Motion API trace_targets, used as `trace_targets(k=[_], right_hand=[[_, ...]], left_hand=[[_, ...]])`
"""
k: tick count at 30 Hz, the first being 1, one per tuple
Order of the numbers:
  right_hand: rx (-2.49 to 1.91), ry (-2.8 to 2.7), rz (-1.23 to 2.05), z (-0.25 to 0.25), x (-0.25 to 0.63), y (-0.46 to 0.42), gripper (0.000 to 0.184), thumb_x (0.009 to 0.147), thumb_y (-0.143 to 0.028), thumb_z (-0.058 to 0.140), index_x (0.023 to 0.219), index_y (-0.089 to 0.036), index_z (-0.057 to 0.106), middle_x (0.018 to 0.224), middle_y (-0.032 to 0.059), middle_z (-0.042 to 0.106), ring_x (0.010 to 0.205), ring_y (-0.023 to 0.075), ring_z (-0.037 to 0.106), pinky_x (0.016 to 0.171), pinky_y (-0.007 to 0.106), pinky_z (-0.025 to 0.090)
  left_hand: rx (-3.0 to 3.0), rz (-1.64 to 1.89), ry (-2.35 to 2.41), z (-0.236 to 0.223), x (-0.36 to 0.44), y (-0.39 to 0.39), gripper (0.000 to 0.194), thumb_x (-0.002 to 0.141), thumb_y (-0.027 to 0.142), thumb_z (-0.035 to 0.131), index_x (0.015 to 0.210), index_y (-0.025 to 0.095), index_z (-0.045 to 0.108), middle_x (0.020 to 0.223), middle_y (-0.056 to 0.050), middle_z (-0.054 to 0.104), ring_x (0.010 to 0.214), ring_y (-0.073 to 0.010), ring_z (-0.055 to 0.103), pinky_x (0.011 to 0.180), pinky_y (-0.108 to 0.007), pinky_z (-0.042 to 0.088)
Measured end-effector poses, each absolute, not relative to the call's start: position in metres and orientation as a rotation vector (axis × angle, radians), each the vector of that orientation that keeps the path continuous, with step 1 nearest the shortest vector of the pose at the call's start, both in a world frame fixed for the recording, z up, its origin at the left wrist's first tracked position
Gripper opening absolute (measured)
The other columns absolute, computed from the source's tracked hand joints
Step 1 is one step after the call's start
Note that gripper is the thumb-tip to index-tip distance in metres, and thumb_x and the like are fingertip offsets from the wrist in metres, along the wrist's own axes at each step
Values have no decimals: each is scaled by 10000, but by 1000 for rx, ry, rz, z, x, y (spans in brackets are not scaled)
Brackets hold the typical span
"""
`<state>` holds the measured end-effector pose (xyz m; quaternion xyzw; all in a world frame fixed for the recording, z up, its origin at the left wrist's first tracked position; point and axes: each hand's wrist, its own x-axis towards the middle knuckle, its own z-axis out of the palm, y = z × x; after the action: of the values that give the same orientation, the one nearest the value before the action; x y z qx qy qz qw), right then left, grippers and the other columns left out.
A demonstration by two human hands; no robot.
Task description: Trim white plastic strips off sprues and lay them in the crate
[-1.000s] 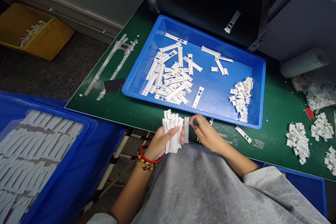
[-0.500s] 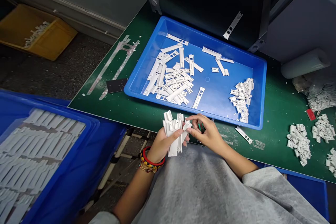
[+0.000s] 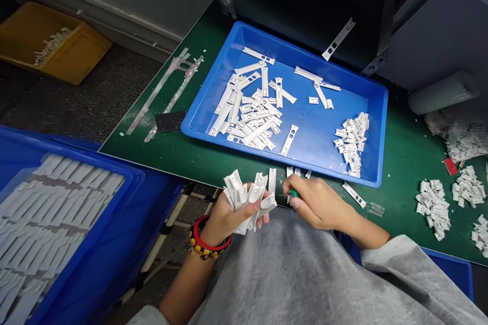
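My left hand [image 3: 232,221] is shut on a loose bundle of white plastic strip parts [image 3: 246,198], their hollow ends sticking up. My right hand [image 3: 318,203] pinches a small green-handled item [image 3: 293,194], mostly hidden by my fingers, over the front edge of the green work mat [image 3: 404,162]. A few white strips [image 3: 292,171] lie on the mat just beyond those fingers. Behind both hands stands a blue tray [image 3: 236,146] holding scattered white strips and a heap of small white pieces.
A blue crate [image 3: 152,198] of stacked white parts sits low on my left, and a yellow crate [image 3: 57,45] is on the floor beyond it. Heaps of white pieces [image 3: 432,208] lie on the mat's right side, below a pale roll [image 3: 442,92]. A black machine [image 3: 305,0] rises behind the tray.
My left hand has shifted left and the bundle has fanned out. My right hand has moved down and right, toward the mat's edge, with the green item more visible.
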<state>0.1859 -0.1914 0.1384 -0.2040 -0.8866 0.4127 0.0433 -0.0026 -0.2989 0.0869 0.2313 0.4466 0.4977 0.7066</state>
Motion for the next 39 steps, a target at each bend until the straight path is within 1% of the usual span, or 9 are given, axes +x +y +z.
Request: trace_targets(k=[5,17,22,25,27,30,33,36,39], right_hand=[[-538,-2670,1267,143,184,-192,355,1036,-339,205,914,-195,505,813,46,586,702,169,537,647,277,397],[-376,-2598,1559,150,186,-180,298,1037,-312,353,1011,-184,620,866,45,607,799,160,568,725,277,449],[-570,-2608,1282,149,184,-186,252,1009,-347,454,1066,-205,653,906,65,641,833,187,580,736,309,469],[-682,-2550,1043,142,182,-192,256,1009,-345,455,1138,-200,623,945,85,662,850,205,593,763,332,477],[-738,-2485,1011,139,182,-193,246,1022,-309,418,1165,-193,580,980,89,666,872,203,608,779,325,482],[-708,-2435,1131,141,183,-194,238,1033,-241,319,1068,-189,548,929,76,651,829,183,607,737,295,480],[-574,-2512,1184,145,182,-195,281,1022,-219,263,921,-194,524,799,47,609,708,162,561,648,272,434],[-528,-2606,1114,144,179,-198,292,1017,-323,306,839,-202,503,718,23,574,618,151,510,559,268,352],[-531,-2649,1047,140,177,-201,308,1000,-408,371,807,-204,498,703,16,564,609,147,502,539,264,311]], left_hand=[[539,1113,982,87,-2,-301,389,753,500,760,854,148,629,577,-19,677,461,-130,602,428,-217,470],[579,1071,989,92,1,-297,431,730,551,750,829,150,626,550,-21,643,453,-145,574,428,-246,441],[582,1109,1004,89,-2,-299,419,723,555,752,816,169,619,534,-17,637,434,-145,566,417,-248,434],[606,1118,999,89,-5,-300,403,742,544,741,790,164,615,533,-23,638,427,-138,558,410,-245,423],[622,1097,1004,90,-5,-300,415,745,550,736,781,155,614,546,-30,642,439,-141,568,419,-251,434],[625,1105,1027,90,-6,-300,422,751,552,730,812,148,621,556,-32,647,454,-147,581,432,-258,450],[635,1126,1025,90,-6,-299,391,769,519,726,840,146,635,557,-33,653,456,-145,584,433,-252,453],[637,1127,1035,91,-6,-298,359,766,490,733,832,146,651,548,-26,641,451,-141,581,420,-240,448],[639,1120,1050,90,-6,-298,351,753,490,744,819,154,668,559,-18,639,450,-137,576,415,-237,451]])
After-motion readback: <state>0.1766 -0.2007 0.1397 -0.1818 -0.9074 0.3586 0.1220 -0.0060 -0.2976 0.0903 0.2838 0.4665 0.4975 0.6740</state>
